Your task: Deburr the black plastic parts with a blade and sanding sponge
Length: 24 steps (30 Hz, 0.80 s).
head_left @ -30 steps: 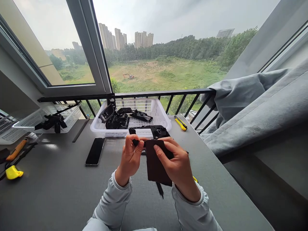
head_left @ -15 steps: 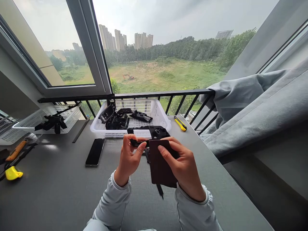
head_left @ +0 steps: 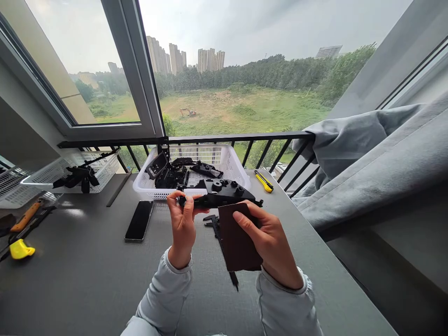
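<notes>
My left hand is closed on the left end of a long black plastic part with round bosses on top, held level above the grey table. My right hand grips a dark brown rectangular sheet, its upper edge up against the part's right end. Beneath my hands a black caliper lies on the table, its tip showing below the sheet.
A white basket with several black parts stands just behind my hands. A black phone lies left of them, a yellow utility knife at back right. Another basket, orange and yellow tools sit far left. Grey cloth drapes on the right.
The black part has been turned and lifted so its top face with the bosses now shows. The brown sheet has shifted slightly right and down.
</notes>
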Motion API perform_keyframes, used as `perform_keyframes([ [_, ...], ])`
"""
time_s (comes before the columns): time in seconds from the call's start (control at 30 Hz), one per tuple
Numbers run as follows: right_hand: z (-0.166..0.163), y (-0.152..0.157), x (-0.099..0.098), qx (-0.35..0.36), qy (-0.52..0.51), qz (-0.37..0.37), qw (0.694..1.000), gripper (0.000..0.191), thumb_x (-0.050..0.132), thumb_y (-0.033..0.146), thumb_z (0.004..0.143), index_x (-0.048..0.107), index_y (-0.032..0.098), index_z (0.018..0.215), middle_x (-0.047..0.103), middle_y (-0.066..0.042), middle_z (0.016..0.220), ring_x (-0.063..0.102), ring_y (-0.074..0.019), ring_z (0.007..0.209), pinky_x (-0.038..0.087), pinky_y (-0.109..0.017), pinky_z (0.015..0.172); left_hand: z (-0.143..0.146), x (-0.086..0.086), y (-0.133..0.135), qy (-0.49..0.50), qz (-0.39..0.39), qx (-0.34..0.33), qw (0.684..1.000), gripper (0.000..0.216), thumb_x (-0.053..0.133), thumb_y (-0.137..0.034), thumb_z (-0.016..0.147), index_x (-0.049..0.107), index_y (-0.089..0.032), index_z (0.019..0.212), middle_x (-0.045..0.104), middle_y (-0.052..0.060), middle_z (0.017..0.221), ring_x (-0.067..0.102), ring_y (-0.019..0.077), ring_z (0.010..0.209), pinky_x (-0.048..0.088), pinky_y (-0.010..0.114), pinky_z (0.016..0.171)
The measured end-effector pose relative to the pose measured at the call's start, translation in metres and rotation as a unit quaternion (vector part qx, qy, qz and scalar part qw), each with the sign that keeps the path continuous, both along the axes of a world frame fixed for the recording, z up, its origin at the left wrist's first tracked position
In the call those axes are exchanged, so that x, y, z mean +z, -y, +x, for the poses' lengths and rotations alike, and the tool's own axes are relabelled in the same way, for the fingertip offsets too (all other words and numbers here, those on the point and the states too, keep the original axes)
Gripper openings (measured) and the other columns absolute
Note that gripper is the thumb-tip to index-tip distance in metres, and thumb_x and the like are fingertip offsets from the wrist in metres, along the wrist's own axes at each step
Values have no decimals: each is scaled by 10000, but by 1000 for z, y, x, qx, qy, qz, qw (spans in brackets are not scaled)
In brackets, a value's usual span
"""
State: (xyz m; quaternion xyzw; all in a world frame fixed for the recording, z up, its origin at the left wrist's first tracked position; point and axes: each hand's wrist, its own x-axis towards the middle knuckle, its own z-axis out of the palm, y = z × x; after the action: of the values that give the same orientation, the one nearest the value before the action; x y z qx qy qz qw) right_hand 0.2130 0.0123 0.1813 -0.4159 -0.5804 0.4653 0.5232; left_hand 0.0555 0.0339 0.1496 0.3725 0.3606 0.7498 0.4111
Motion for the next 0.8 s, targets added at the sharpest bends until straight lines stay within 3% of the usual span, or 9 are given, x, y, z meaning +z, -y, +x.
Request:
perform_keyframes([
  [0.1, 0, 0, -2, 7, -36, -13, 999, 220, 663, 404, 825, 649, 193, 762, 566, 6, 736, 516, -140, 650, 454, -236, 575, 0, 1, 1, 2, 7, -11, 1000, 386, 686, -423, 799, 377, -266, 969, 682, -32, 831, 673, 113, 625, 544, 221, 551],
  [0.2, 2, 0, -2, 15, -50, -27, 998, 230, 671, 417, 814, 654, 190, 779, 591, -3, 754, 531, -150, 671, 464, -243, 584, 0, 0, 2, -7, 14, -24, 1000, 459, 769, -318, 736, 379, -270, 972, 673, -54, 847, 665, 93, 628, 564, 229, 622],
  [0.37, 4, -1, 1, 14, 24, -23, 999, 231, 649, 402, 818, 633, 183, 746, 589, -4, 737, 530, -156, 678, 457, -242, 585, -2, -3, 3, -19, 26, -52, 998, 354, 706, -251, 784, 421, -265, 995, 660, -36, 915, 673, 109, 713, 577, 257, 664],
  [0.63, -12, 1, -3, -60, 134, 145, 978, 209, 567, 272, 876, 587, 201, 680, 582, -3, 702, 528, -153, 660, 439, -253, 624, -6, -5, 10, -195, 96, -97, 971, 43, 508, -235, 929, 497, -243, 970, 673, 33, 1058, 653, 152, 896, 540, 314, 786],
  [0.8, -15, -1, -6, -78, 188, 189, 961, 231, 544, 229, 886, 547, 211, 656, 580, 1, 674, 527, -148, 625, 433, -257, 618, -8, -8, 11, -307, 98, -61, 945, 90, 448, -259, 960, 513, -244, 1021, 684, 59, 1090, 645, 157, 859, 502, 321, 799],
])
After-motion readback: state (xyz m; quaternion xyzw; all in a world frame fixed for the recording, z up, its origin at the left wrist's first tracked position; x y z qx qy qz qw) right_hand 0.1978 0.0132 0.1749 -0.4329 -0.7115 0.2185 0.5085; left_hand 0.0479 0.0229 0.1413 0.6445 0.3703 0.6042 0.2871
